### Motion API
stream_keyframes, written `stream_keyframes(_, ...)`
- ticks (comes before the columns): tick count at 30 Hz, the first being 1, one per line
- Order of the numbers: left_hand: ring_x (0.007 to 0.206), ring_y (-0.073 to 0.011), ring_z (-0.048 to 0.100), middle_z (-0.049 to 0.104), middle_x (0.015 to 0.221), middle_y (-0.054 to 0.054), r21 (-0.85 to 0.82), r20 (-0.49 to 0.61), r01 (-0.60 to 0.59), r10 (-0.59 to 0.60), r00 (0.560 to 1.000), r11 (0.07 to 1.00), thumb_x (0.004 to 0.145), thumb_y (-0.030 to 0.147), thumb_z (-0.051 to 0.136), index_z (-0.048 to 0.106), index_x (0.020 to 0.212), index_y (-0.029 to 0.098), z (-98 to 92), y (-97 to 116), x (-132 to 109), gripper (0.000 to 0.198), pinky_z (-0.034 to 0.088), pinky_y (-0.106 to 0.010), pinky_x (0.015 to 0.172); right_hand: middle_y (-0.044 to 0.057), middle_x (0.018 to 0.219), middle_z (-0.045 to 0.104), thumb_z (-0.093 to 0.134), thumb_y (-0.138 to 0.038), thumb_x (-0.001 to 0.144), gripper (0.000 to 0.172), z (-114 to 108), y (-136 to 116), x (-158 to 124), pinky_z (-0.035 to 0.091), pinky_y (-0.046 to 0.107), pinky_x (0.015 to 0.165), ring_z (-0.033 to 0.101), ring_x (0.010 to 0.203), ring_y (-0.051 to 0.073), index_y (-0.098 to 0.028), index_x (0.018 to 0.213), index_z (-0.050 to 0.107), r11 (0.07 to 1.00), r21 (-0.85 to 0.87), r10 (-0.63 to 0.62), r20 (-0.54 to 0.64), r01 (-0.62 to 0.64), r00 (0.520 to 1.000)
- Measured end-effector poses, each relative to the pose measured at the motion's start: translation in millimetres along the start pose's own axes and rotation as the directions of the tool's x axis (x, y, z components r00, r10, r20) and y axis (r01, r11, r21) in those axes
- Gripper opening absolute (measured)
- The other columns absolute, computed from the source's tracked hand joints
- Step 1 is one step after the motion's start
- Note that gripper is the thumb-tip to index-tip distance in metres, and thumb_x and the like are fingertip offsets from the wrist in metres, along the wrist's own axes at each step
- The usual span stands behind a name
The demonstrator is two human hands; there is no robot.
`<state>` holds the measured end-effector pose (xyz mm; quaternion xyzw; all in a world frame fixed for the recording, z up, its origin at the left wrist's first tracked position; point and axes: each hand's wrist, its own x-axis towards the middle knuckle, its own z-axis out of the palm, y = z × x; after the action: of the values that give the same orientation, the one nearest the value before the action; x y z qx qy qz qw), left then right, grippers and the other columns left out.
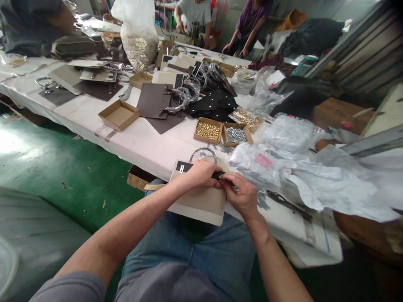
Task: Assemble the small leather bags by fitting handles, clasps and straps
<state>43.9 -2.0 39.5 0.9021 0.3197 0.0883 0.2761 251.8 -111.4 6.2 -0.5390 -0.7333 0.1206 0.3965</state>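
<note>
A beige handbag panel (204, 203) lies at the table's near edge, partly over my lap. On its upper left sits a black patch with a small metal lock plate (182, 168). Behind it stands a ring-shaped bag handle (203, 151) in clear wrap. My left hand (205, 174) lies across the panel's top, its fingers closed on a black strap (217, 174). At the strap's right end, my right hand (240, 193) is closed with fingers bent in a pinch. Whatever small part may be between these fingertips is hidden.
Beyond the panel stand a box of gold-coloured hardware (207, 130) and a box of silver hardware (234, 135). Plastic bags (282, 161) spread to the right. Stacked bag panels with wrapped handles (188, 91) and a cardboard tray (119, 115) lie farther back. Co-workers stand across the table.
</note>
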Motion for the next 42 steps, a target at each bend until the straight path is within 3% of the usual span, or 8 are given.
stream_keyframes(16,0.123,-0.0415,0.078,0.086,0.122,-0.014,0.021,-0.050,-0.008,0.009,0.999,1.000,0.092,0.051,0.084,0.084,0.131,0.025,2.1,0,-5,0.047,0.058,-0.049,0.103,0.009,0.123,0.082,0.068,-0.038,0.113,0.018,-1,-20,7,0.063,0.051,0.105,0.078,0.115,0.032,-0.031,0.124,0.080,0.998,0.005,0.063,-0.037,-0.063,0.997)
stream_keyframes(24,0.126,-0.0414,0.077,0.085,0.128,-0.014,0.013,-0.040,0.010,-0.010,0.999,1.000,0.092,0.050,0.084,0.083,0.139,0.026,3.0,-2,-4,0.053,0.057,-0.050,0.108,0.009,0.123,0.078,0.066,-0.038,0.114,0.020,0,-22,9,0.062,0.050,0.102,0.076,0.114,0.032,-0.031,0.129,0.078,0.995,0.002,0.097,-0.009,-0.097,0.995)
stream_keyframes(29,0.128,-0.0410,0.076,0.085,0.130,-0.014,-0.001,-0.069,-0.005,0.005,0.998,1.000,0.092,0.050,0.085,0.082,0.142,0.026,5.4,-3,-6,0.056,0.056,-0.051,0.110,0.011,0.129,0.075,0.067,-0.040,0.113,0.022,0,-16,11,0.061,0.051,0.108,0.073,0.121,0.033,-0.030,0.129,0.078,0.993,0.018,0.116,0.010,-0.116,0.993)
stream_keyframes(34,0.124,-0.0383,0.078,0.087,0.128,-0.012,-0.068,-0.021,0.007,-0.009,1.000,0.998,0.090,0.054,0.086,0.083,0.142,0.026,1.7,-12,-2,0.059,0.057,-0.046,0.109,0.010,0.133,0.075,0.069,-0.041,0.112,0.023,0,-7,12,0.059,0.050,0.110,0.072,0.117,0.030,-0.029,0.129,0.079,0.982,0.056,0.176,0.046,-0.178,0.983)
stream_keyframes(38,0.121,-0.0318,0.080,0.087,0.131,-0.007,-0.204,0.011,-0.001,0.003,1.000,0.979,0.097,0.049,0.079,0.085,0.141,0.029,-4.8,-17,2,0.049,0.059,-0.037,0.103,0.010,0.131,0.076,0.069,-0.043,0.111,0.026,1,-6,15,0.061,0.048,0.104,0.072,0.110,0.029,-0.028,0.130,0.079,0.977,0.074,0.196,0.057,-0.200,0.979)
stream_keyframes(42,0.116,-0.0296,0.081,0.089,0.127,-0.006,-0.239,-0.030,0.111,-0.122,0.992,0.965,0.093,0.043,0.083,0.089,0.135,0.028,-4.0,-13,5,0.045,0.061,-0.033,0.100,0.010,0.130,0.077,0.072,-0.045,0.109,0.028,1,-5,17,0.063,0.047,0.103,0.073,0.108,0.028,-0.028,0.129,0.079,0.975,0.078,0.206,0.030,-0.208,0.978)
